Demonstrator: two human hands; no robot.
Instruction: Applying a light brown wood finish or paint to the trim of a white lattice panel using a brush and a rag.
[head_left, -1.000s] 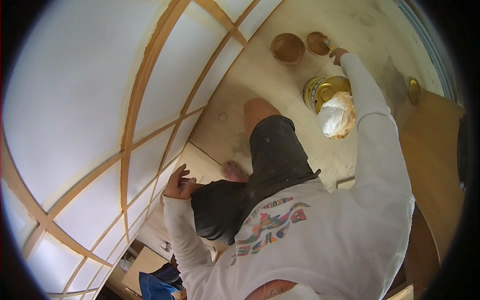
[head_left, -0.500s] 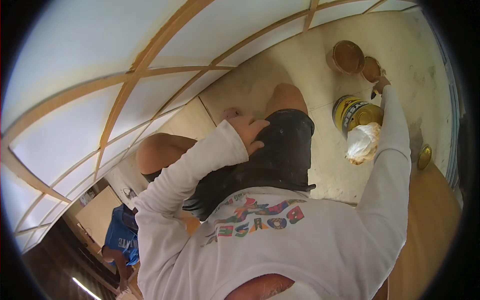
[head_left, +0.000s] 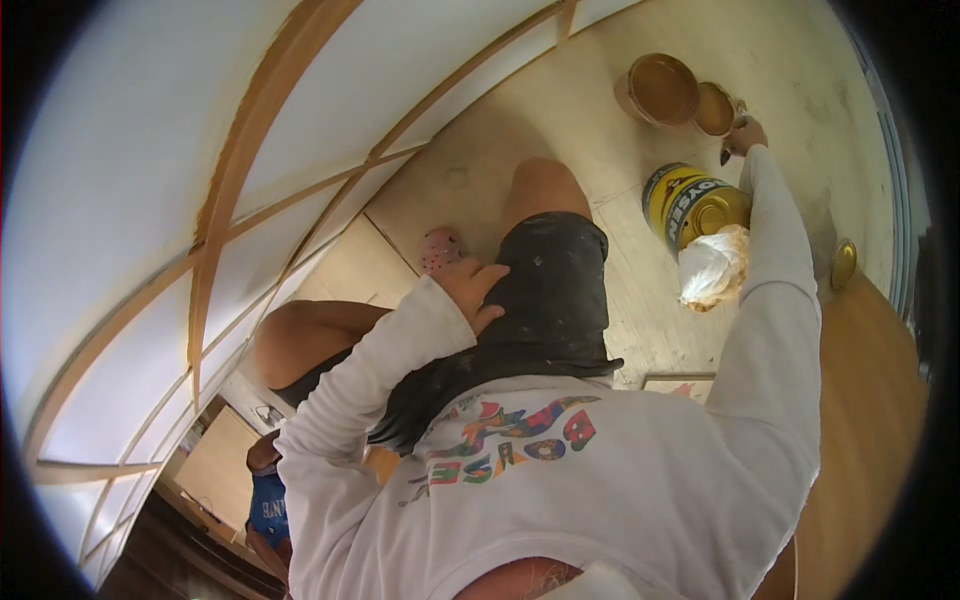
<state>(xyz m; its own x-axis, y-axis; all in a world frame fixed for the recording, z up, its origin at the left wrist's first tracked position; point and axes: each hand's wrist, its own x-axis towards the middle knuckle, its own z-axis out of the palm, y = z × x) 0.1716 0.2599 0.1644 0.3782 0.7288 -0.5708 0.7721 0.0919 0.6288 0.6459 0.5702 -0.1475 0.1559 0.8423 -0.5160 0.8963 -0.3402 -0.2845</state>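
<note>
My right hand [head_left: 748, 133] reaches out to the far right and is closed on a small dark-tipped brush [head_left: 727, 154], held at the rim of a small tin of brown liquid [head_left: 714, 108]. Just left of the tin stands a wider brown bowl [head_left: 662, 88]. Below my right wrist stands a yellow can [head_left: 693, 204] with a crumpled white plastic bag [head_left: 712, 266] against it. My left hand [head_left: 477, 284] rests flat on my thigh over dark shorts [head_left: 548, 290], fingers apart and holding nothing.
A large white panel with thin wooden strips [head_left: 215, 190] fills the left side. A pink sandal [head_left: 440, 249] lies on the pale wooden floor [head_left: 480, 170]. A brown door [head_left: 865, 400] with a brass knob [head_left: 843, 263] is at the right. Another person in blue [head_left: 268, 505] is at lower left.
My left hand has lifted from beside the panel and come to rest on my thigh. My right hand has stayed at the small tin. The view has swung left.
</note>
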